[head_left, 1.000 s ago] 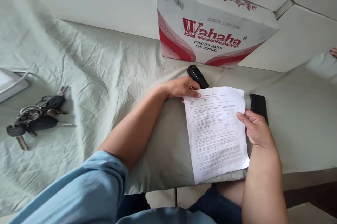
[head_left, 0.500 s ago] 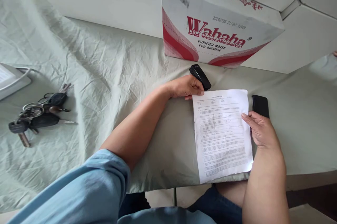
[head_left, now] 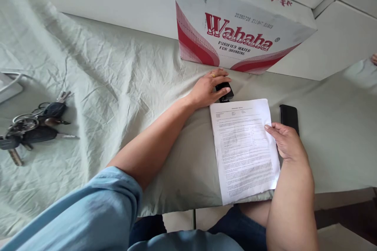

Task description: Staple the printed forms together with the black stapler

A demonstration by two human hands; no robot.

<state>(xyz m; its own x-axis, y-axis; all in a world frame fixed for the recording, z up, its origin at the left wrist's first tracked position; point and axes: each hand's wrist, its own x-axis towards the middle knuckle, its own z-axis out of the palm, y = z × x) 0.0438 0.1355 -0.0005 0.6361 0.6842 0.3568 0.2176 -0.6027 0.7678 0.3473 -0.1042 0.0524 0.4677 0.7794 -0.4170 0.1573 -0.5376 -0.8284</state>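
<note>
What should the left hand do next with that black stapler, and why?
Probably lift the stapler and bring it to the paper's top left corner. The left hand already curls over it just beyond the sheet, while the right hand pins the paper's right edge flat on the cloth.

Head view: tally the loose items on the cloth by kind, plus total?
Printed sheet, under the right hand: 1
Black stapler, under the left hand: 1
Black phone: 1
Wahaha water carton: 1
Bunch of keys: 1
White device at the left edge, cut off: 1
Total: 6
</note>
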